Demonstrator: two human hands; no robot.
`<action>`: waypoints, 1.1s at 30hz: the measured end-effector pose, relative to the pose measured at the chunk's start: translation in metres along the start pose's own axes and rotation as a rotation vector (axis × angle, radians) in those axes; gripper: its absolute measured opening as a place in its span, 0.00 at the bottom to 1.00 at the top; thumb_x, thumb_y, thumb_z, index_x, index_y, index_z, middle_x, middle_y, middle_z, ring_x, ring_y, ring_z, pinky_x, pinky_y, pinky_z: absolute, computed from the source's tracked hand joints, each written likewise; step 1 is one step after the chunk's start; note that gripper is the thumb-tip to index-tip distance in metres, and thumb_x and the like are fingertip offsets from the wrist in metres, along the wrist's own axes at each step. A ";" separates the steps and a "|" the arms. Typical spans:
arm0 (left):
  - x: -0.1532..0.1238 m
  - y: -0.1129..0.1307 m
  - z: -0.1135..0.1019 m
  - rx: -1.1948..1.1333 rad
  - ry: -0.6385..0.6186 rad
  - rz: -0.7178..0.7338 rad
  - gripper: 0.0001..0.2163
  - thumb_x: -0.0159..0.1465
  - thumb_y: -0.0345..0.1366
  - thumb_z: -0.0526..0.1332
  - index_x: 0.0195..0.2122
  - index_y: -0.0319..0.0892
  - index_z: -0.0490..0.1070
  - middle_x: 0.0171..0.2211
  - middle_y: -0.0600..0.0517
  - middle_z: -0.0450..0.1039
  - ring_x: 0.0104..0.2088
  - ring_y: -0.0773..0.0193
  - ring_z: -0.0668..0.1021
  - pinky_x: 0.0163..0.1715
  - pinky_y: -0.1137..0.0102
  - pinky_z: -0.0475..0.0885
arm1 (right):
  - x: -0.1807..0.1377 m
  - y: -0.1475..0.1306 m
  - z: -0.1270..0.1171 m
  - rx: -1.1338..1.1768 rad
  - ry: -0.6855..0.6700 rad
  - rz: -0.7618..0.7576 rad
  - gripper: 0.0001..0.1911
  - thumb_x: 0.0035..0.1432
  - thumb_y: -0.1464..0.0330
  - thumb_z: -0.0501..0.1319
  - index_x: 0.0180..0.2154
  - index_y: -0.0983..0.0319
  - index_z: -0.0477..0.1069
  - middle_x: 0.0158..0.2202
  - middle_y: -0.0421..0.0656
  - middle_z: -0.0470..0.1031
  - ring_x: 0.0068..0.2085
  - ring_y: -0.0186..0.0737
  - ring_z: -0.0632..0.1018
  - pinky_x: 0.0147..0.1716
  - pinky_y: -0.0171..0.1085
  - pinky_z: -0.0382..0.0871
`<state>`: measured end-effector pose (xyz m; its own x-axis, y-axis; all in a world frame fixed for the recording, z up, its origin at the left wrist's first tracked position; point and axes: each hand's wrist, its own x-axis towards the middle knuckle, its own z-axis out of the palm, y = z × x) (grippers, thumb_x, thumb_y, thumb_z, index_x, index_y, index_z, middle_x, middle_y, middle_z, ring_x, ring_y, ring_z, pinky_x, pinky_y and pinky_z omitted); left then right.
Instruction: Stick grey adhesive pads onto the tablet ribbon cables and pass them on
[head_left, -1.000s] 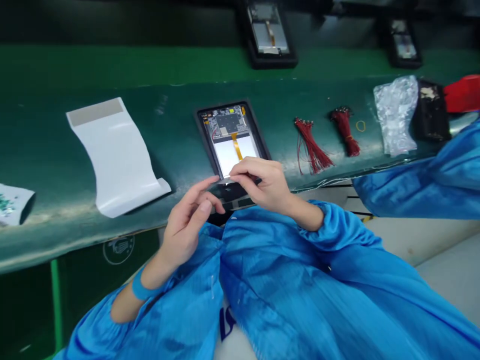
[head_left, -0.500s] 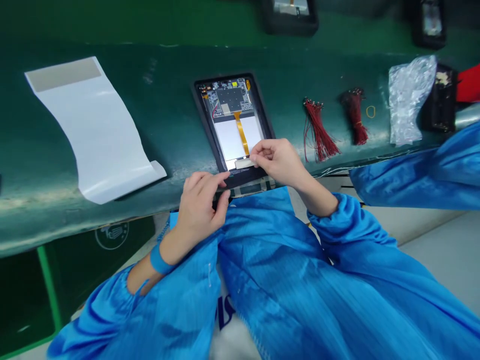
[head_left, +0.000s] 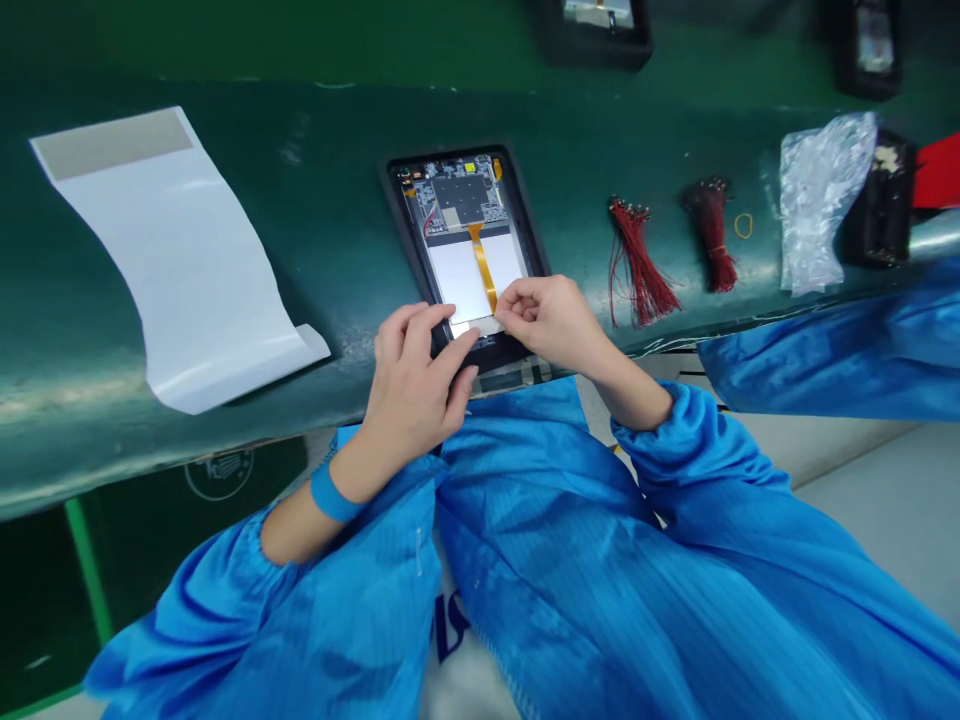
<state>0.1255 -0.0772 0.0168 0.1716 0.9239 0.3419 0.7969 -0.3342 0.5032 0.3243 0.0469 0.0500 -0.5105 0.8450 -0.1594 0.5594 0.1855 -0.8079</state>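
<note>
An opened tablet (head_left: 465, 230) lies in its black frame on the green conveyor belt (head_left: 315, 200), showing a circuit board, a white panel and an orange flex cable. My left hand (head_left: 416, 375) grips the frame's near left corner, fingers curled over the edge. My right hand (head_left: 551, 320) is closed in a pinch on a small pale strip (head_left: 480, 326) at the tablet's near end, just below the flex cable. Both arms wear blue sleeves.
A curled white sheet (head_left: 180, 270) lies left of the tablet. To the right are two red wire bundles (head_left: 637, 265) (head_left: 712, 235), a clear plastic bag (head_left: 817, 200) and a black part (head_left: 881, 200). Another person's blue sleeve (head_left: 840, 340) reaches in at right. More tablets (head_left: 600, 25) sit at the far edge.
My left hand has moved up from the belt's edge onto the tablet's near left corner. My right hand has shifted slightly left along the pale strip.
</note>
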 end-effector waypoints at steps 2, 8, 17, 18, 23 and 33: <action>0.004 0.000 0.002 0.001 -0.041 -0.014 0.18 0.73 0.39 0.60 0.62 0.44 0.77 0.69 0.36 0.66 0.68 0.35 0.65 0.67 0.39 0.63 | 0.000 -0.001 0.000 -0.008 -0.007 0.002 0.05 0.57 0.75 0.63 0.30 0.63 0.76 0.24 0.36 0.74 0.27 0.31 0.70 0.34 0.35 0.64; 0.009 0.000 0.003 0.037 -0.083 -0.038 0.19 0.74 0.39 0.59 0.63 0.46 0.78 0.69 0.38 0.66 0.69 0.35 0.65 0.66 0.38 0.62 | -0.001 -0.008 0.000 -0.098 -0.010 0.002 0.06 0.59 0.74 0.62 0.29 0.61 0.72 0.24 0.36 0.73 0.27 0.31 0.70 0.36 0.35 0.63; 0.004 0.005 0.005 0.113 -0.137 -0.042 0.23 0.76 0.41 0.56 0.69 0.42 0.73 0.71 0.34 0.65 0.70 0.34 0.65 0.66 0.40 0.62 | -0.010 -0.015 0.008 -0.509 0.006 -0.035 0.04 0.66 0.74 0.59 0.38 0.61 0.71 0.31 0.42 0.76 0.31 0.38 0.70 0.34 0.38 0.54; 0.002 0.006 0.005 0.127 -0.135 -0.047 0.23 0.76 0.41 0.56 0.69 0.42 0.73 0.71 0.34 0.65 0.70 0.34 0.65 0.66 0.40 0.61 | -0.011 -0.013 0.005 -0.537 0.022 -0.026 0.03 0.67 0.73 0.60 0.38 0.61 0.71 0.32 0.43 0.76 0.32 0.39 0.70 0.34 0.38 0.53; -0.005 0.009 0.003 0.153 -0.146 -0.075 0.25 0.76 0.44 0.57 0.72 0.43 0.70 0.74 0.34 0.62 0.72 0.32 0.64 0.68 0.40 0.58 | -0.017 0.012 -0.013 -0.518 0.124 0.005 0.08 0.67 0.69 0.66 0.35 0.59 0.68 0.31 0.41 0.73 0.31 0.39 0.68 0.34 0.38 0.52; 0.021 0.011 0.010 0.205 -0.208 0.069 0.27 0.76 0.50 0.61 0.74 0.52 0.67 0.76 0.41 0.60 0.75 0.33 0.61 0.73 0.36 0.50 | -0.020 0.025 -0.007 -0.455 0.176 -0.048 0.08 0.69 0.68 0.62 0.34 0.59 0.68 0.32 0.41 0.73 0.32 0.39 0.68 0.35 0.38 0.53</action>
<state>0.1439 -0.0595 0.0216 0.3273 0.9258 0.1889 0.8761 -0.3723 0.3063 0.3534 0.0385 0.0369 -0.4463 0.8949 0.0019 0.7866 0.3933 -0.4759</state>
